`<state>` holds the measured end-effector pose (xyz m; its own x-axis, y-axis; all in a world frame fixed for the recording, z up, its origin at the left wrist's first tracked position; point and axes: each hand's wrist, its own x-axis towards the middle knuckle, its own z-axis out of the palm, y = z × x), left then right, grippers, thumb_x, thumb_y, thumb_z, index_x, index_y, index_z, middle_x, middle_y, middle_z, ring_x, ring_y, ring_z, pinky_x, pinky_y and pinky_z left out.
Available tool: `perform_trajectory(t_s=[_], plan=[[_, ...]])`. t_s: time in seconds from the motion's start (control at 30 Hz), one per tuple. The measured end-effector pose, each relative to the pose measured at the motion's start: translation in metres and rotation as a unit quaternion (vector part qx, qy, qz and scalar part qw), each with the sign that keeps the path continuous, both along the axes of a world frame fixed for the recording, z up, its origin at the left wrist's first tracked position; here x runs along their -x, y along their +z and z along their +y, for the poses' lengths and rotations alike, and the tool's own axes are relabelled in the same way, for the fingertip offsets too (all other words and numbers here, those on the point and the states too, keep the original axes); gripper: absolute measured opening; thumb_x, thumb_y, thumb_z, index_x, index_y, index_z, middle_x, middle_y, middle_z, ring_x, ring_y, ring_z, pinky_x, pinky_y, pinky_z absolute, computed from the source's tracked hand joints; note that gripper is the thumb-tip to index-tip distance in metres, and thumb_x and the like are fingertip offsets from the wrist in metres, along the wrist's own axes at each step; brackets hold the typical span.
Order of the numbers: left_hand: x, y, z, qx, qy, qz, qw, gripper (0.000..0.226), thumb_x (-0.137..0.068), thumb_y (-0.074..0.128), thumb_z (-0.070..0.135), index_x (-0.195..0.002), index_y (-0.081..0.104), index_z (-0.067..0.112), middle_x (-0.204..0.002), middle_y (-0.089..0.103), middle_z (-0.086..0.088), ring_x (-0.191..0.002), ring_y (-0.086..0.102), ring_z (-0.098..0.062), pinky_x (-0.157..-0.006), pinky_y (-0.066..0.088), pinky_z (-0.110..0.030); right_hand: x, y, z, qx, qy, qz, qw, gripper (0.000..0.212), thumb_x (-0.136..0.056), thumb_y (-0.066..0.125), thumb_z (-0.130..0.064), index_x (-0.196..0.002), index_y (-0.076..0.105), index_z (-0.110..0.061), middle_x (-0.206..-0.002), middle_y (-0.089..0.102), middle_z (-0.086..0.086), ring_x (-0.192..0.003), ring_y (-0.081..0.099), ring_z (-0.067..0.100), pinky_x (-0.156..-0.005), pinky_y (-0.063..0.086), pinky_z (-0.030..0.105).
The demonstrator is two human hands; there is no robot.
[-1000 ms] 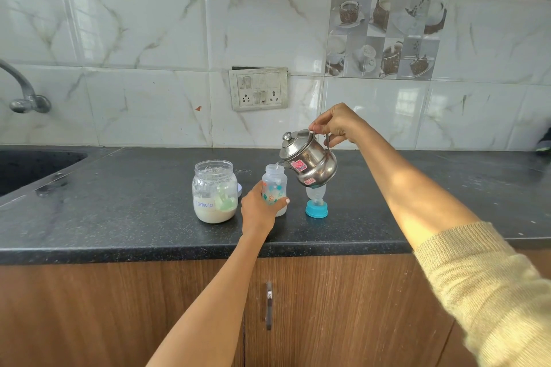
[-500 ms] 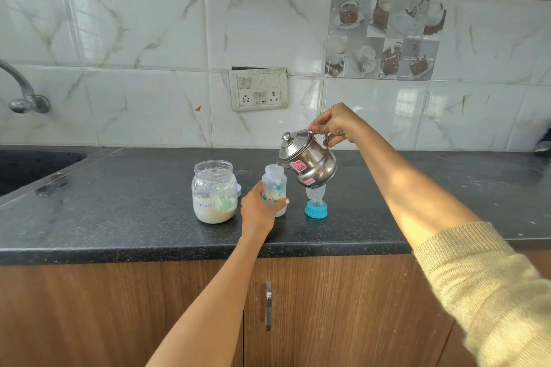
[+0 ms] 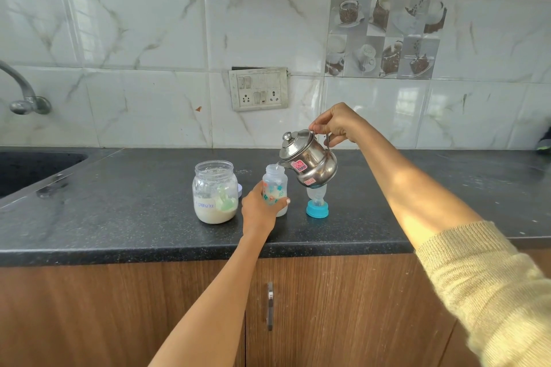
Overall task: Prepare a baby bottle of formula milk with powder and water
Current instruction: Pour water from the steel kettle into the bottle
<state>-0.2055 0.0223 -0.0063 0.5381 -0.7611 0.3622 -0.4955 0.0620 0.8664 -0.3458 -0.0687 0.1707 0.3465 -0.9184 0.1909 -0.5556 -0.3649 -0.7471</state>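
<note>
Kettle (image 3: pixel 310 161) spout tilted left, bottle (image 3: pixel 275 185) upright

marble wall tiles (image 3: pixel 143 24), black countertop (image 3: pixel 119 211), wooden cabinets (image 3: pixel 89 316)

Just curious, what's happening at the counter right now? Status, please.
Left hand grips baby bottle. Right hand tilts steel kettle, spout at bottle mouth. Nothing in the way.

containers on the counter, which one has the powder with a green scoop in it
The wide clear jar, left of the baby bottle: it holds white powder and a green scoop. The steel kettle is tilted over the bottle.
</note>
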Motion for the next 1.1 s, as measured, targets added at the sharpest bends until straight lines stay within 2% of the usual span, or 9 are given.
perform_trajectory(t_s=[0.23, 0.4, 0.57, 0.7, 0.83, 1.1], plan=[[-0.0008, -0.0003, -0.0012, -0.011, 0.007, -0.005, 1.0, 0.06, -0.076, 0.075, 0.028, -0.128, 0.05, 0.013, -0.126, 0.06, -0.006, -0.116, 0.055, -0.021, -0.095, 0.045, -0.031, 0.0005, -0.0011, -0.0016, 0.005, 0.002, -0.001, 1.0, 0.028, -0.082, 0.07, -0.01, -0.11, 0.068, -0.005, -0.114, 0.066, 0.015, -0.064, 0.062, 0.023, -0.077, 0.057, 0.037], [-0.0002, -0.0003, -0.0005, -0.007, 0.003, -0.002, 1.0, 0.058, -0.076, 0.074, 0.027, -0.127, 0.051, 0.013, -0.127, 0.059, -0.006, -0.117, 0.055, -0.021, -0.095, 0.045, -0.031, 0.0004, -0.0002, -0.0005, 0.004, 0.002, 0.002, 1.0, 0.029, -0.082, 0.069, -0.009, -0.111, 0.068, -0.005, -0.114, 0.066, 0.014, -0.063, 0.062, 0.022, -0.07, 0.058, 0.033], [0.0004, -0.0001, -0.0002, -0.006, 0.005, -0.003, 1.0, 0.058, -0.076, 0.075, 0.027, -0.127, 0.051, 0.013, -0.127, 0.059, -0.006, -0.117, 0.056, -0.021, -0.095, 0.045, -0.031, 0.0011, -0.0004, -0.0002, 0.004, 0.003, -0.001, 1.0, 0.029, -0.082, 0.069, -0.01, -0.111, 0.068, -0.005, -0.115, 0.066, 0.015, -0.065, 0.062, 0.023, -0.077, 0.055, 0.035], [0.0009, 0.0009, 0.0013, -0.005, 0.003, -0.001, 1.0, 0.057, -0.077, 0.074, 0.026, -0.127, 0.051, 0.012, -0.127, 0.059, -0.006, -0.117, 0.055, -0.021, -0.095, 0.044, -0.03, 0.0005, -0.0005, 0.0026, 0.001, 0.004, -0.001, 1.0, 0.03, -0.082, 0.069, -0.01, -0.111, 0.068, -0.005, -0.115, 0.065, 0.017, -0.075, 0.064, 0.029, -0.079, 0.056, 0.036], [0.0002, 0.0003, 0.0006, -0.006, 0.001, 0.006, 1.0, 0.06, -0.076, 0.075, 0.026, -0.129, 0.05, 0.013, -0.128, 0.059, -0.007, -0.118, 0.055, -0.022, -0.098, 0.045, -0.034, 0.0003, 0.0008, 0.0043, -0.001, 0.003, 0.002, 1.0, 0.03, -0.082, 0.069, -0.01, -0.111, 0.068, -0.005, -0.115, 0.065, 0.018, -0.084, 0.065, 0.032, -0.082, 0.056, 0.037], [-0.0003, 0.0, 0.0024, 0.006, -0.002, 0.002, 1.0, 0.057, -0.074, 0.077, 0.026, -0.124, 0.054, 0.012, -0.122, 0.063, -0.007, -0.112, 0.058, -0.021, -0.093, 0.048, -0.033, 0.0015, 0.0014, 0.0043, 0.003, 0.009, 0.009, 1.0, 0.028, -0.083, 0.068, -0.011, -0.11, 0.068, -0.005, -0.117, 0.065, 0.016, -0.083, 0.065, 0.032, -0.082, 0.056, 0.038]])
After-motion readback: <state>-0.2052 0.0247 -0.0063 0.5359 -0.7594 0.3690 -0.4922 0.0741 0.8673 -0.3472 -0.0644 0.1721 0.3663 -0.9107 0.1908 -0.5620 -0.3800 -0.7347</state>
